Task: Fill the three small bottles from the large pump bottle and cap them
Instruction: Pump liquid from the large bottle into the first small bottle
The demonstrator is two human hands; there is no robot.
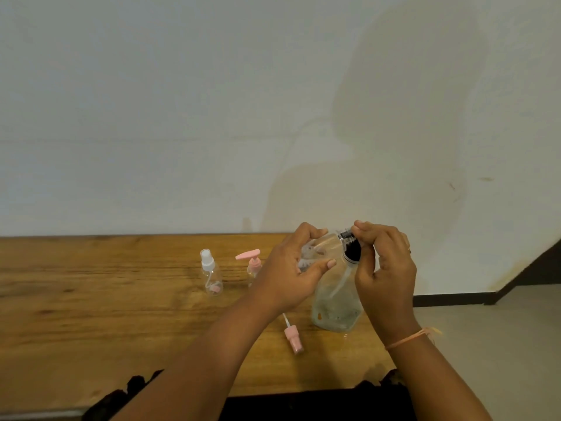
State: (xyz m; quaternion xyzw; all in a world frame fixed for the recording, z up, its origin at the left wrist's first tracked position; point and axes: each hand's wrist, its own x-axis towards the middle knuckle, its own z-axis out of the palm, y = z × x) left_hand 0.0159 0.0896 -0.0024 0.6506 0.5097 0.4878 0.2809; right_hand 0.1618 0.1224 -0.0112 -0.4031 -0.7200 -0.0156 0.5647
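Lower centre of frame: a pink spray cap [293, 335] is laid loose on the wooden table [91, 299], dip tube pointing away; judged to belong to the bottle now being filled, parked within reach for recapping. Just right of it the large pump bottle [335, 302] is stood upright on the table, little liquid visible in it. Above it, the black pump head [352, 249] is gripped by the right hand [385, 262], fingers curled over the top and thumb alongside, presumably to press it down. A small clear bottle [321, 247] is held tilted in the left hand [291, 268], wrapped by fingers and thumb, mouth brought against the nozzle so the dose is caught. Fill level can't be read; blurred and partly covered. A thread bracelet [406, 338] is worn on the right wrist. Further back at centre left, a white-topped small bottle [211, 273] and a pink-pump small bottle [253, 264] are stood capped, the latter partly hidden by the left hand, both well clear of the work. Nothing is seen blocking the pump stroke. A pale wall [182, 117] is seen behind.
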